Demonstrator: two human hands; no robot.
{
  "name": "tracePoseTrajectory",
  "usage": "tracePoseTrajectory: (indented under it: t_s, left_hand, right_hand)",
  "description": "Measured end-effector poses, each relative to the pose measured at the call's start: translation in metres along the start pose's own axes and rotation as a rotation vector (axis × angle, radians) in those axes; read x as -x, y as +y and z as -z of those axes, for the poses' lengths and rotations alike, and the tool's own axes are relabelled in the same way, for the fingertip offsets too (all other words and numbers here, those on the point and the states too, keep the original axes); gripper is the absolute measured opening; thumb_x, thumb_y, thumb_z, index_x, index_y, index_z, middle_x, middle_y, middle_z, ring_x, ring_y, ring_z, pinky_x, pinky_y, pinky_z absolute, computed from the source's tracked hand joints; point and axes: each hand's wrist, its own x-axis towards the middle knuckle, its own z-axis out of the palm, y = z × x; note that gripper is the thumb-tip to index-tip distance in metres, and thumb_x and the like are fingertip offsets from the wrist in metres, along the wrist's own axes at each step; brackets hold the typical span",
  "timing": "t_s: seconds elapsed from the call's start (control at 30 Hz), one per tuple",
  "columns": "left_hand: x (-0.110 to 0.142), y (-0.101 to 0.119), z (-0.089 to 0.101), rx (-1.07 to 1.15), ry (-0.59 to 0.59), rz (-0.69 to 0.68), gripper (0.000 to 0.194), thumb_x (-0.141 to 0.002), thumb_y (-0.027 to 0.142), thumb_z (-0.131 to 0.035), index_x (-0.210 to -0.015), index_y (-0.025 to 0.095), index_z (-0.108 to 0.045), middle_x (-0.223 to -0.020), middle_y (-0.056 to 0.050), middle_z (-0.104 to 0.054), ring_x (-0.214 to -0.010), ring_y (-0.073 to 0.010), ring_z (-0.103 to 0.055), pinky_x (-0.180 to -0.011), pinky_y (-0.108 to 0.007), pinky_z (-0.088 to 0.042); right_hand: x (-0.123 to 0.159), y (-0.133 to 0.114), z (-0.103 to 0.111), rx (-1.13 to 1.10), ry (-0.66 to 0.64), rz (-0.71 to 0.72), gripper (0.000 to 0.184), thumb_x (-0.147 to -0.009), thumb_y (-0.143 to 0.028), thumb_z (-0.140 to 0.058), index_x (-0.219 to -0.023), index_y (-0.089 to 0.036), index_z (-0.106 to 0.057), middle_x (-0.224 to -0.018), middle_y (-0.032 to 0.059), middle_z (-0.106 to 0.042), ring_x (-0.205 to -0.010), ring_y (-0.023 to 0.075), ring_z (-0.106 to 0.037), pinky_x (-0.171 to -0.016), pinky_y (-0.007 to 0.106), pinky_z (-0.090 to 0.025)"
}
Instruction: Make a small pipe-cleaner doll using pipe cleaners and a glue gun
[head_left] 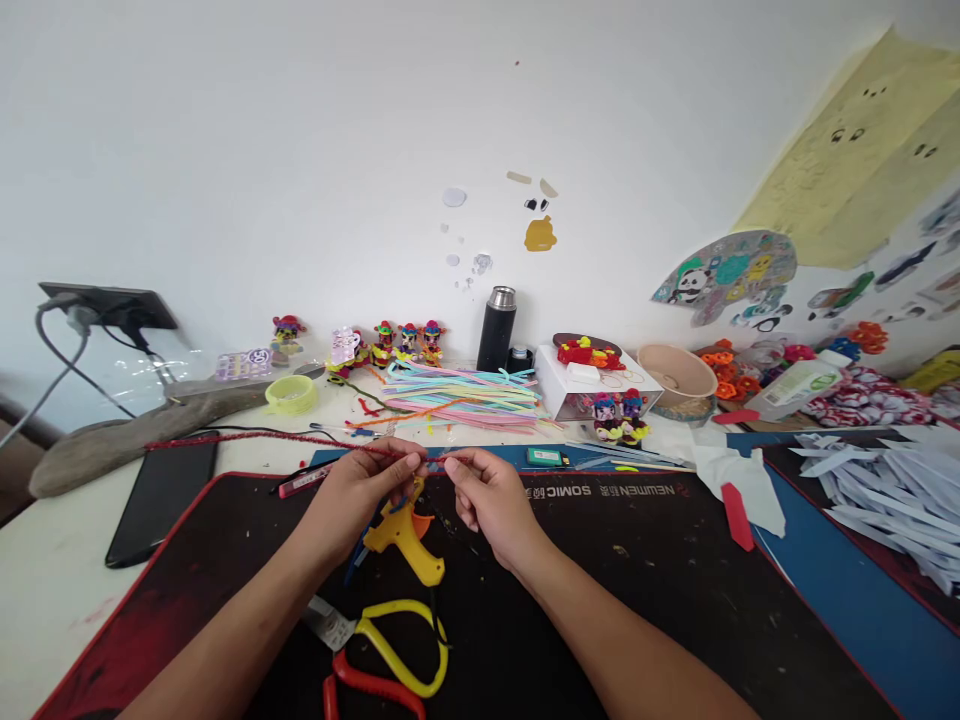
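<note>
A long dark red pipe cleaner [262, 435] stretches leftward from my hands above the mat. My left hand [367, 485] pinches it between thumb and fingers. My right hand [491, 500] pinches its other end, the fingertips of both hands a short gap apart. Below and between them lies a yellow glue gun [409, 540], its front partly hidden by my left hand. Scissors [390, 650] with one yellow and one red handle lie nearer me, partly covered by my left forearm.
Pastel pipe cleaners [465, 395] lie in a pile by the wall, near a black thermos [496, 330] and several small figures [407, 345]. A phone [161, 495] and driftwood [150, 430] are on the left. White paper strips [885, 500] are heaped at right.
</note>
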Motion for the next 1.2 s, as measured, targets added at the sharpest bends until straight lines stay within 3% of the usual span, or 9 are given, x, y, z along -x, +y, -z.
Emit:
tracePoseTrajectory:
  t_s: [0.33,0.5,0.63,0.77,0.83,1.0,1.2]
  left_hand:
    - [0.004,0.005,-0.002,-0.132,-0.021,-0.036,0.033,-0.081,0.052,-0.086,-0.091,0.02,-0.081,-0.078,-0.004,-0.073,-0.067,-0.018,-0.059,-0.063,-0.029,-0.047]
    - [0.008,0.006,-0.005,-0.143,-0.043,-0.039,0.034,-0.076,0.048,-0.091,-0.095,0.022,-0.083,-0.088,-0.006,-0.078,-0.077,-0.0227,-0.067,-0.069,-0.032,-0.054]
    - [0.01,0.001,-0.006,-0.155,-0.185,-0.054,0.034,-0.079,0.044,-0.088,-0.106,0.023,-0.083,-0.101,-0.009,-0.082,-0.094,-0.0278,-0.073,-0.082,-0.036,-0.058]
    - [0.012,0.003,-0.002,-0.246,-0.324,-0.076,0.031,-0.089,0.041,-0.079,-0.114,0.024,-0.083,-0.104,-0.008,-0.082,-0.095,-0.0258,-0.073,-0.085,-0.035,-0.057]
    - [0.011,0.007,0.001,-0.239,-0.285,-0.093,0.03,-0.091,0.043,-0.078,-0.113,0.024,-0.083,-0.102,-0.007,-0.082,-0.09,-0.0238,-0.072,-0.08,-0.033,-0.057]
    - [0.007,0.011,0.007,-0.238,0.003,-0.14,0.035,-0.089,0.052,-0.078,-0.106,0.022,-0.081,-0.084,-0.003,-0.078,-0.068,-0.0174,-0.065,-0.065,-0.028,-0.054]
    - [0.008,0.008,0.008,-0.555,0.035,-0.343,0.023,-0.093,0.044,-0.072,-0.101,0.024,-0.081,-0.095,-0.004,-0.082,-0.086,-0.0233,-0.074,-0.08,-0.033,-0.057]
  right_hand:
    - [0.0,-0.002,0.0,-0.035,0.014,-0.01,0.046,-0.08,-0.061,-0.082,-0.092,-0.019,-0.07,-0.05,-0.0096,-0.047,-0.038,0.0077,-0.039,-0.037,0.021,-0.023]
    - [0.0,-0.006,-0.001,-0.097,0.011,-0.031,0.045,-0.079,-0.061,-0.082,-0.086,-0.02,-0.065,-0.051,-0.0102,-0.045,-0.039,0.0069,-0.039,-0.037,0.02,-0.022]
    - [0.0,-0.009,0.0,-0.17,-0.004,-0.05,0.046,-0.077,-0.059,-0.084,-0.089,-0.017,-0.071,-0.052,-0.0099,-0.046,-0.039,0.006,-0.038,-0.037,0.02,-0.021]
    - [0.0,-0.011,0.002,-0.204,-0.048,-0.085,0.048,-0.075,-0.059,-0.086,-0.089,-0.015,-0.073,-0.052,-0.0094,-0.047,-0.039,0.0057,-0.039,-0.038,0.02,-0.023]
    - [0.001,-0.013,0.003,-0.208,-0.077,-0.105,0.048,-0.075,-0.06,-0.087,-0.088,-0.016,-0.072,-0.052,-0.0093,-0.048,-0.038,0.0056,-0.039,-0.037,0.02,-0.023]
    - [0.004,-0.015,0.003,-0.167,-0.182,-0.15,0.05,-0.076,-0.063,-0.086,-0.084,-0.017,-0.07,-0.049,-0.0109,-0.042,-0.038,0.0057,-0.037,-0.037,0.02,-0.023]
    - [0.007,-0.014,0.001,0.002,-0.249,-0.155,0.046,-0.081,-0.062,-0.08,-0.082,-0.017,-0.069,-0.046,-0.0126,-0.036,-0.037,0.0064,-0.035,-0.038,0.021,-0.027]
